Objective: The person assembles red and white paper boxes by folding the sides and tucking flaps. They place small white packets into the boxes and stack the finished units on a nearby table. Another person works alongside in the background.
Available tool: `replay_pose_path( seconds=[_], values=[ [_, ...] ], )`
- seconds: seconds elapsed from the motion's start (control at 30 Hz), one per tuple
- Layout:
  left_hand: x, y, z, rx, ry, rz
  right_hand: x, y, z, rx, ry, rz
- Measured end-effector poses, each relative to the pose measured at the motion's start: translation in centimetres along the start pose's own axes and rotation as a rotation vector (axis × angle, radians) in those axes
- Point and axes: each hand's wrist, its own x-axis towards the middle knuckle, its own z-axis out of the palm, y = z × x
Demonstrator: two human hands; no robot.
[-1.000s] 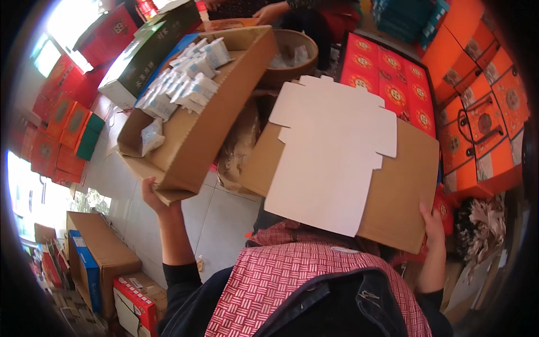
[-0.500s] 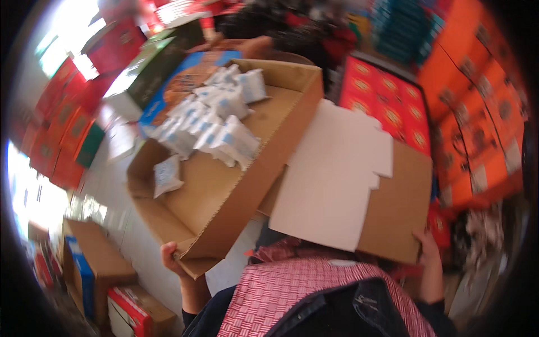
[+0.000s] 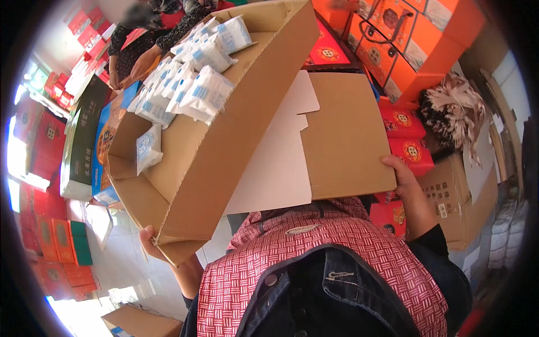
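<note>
The box of white packets is held tilted, gripped underneath by the left hand. Its flap is clasped by the right hand. Carrying seems in hand; level support is needed.

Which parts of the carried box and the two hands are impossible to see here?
Head view only:
- Left hand: only fingertips show; the box corner covers the palm.
- Right hand: fingertips hidden behind the flap.
- Box underside: faces away.
- Packets: lower layers are hidden by the upper ones.
- Box far end: cut by the top edge.

left hand mostly hidden under cardboard box, box top cropped
</note>
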Motion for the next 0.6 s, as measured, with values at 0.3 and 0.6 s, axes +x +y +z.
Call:
replay_pose_path(
  seconds=[0.3,0.6],
  values=[
    [5.1,0.4,3.9,0.077,-0.209,0.016,-2.6,-6.1,6.4,-1.543,0.103,-0.875],
    [8.1,0.3,8.6,0.111,-0.217,0.088,0.9,1.0,15.6,-1.656,-0.373,-1.390]
  ],
)
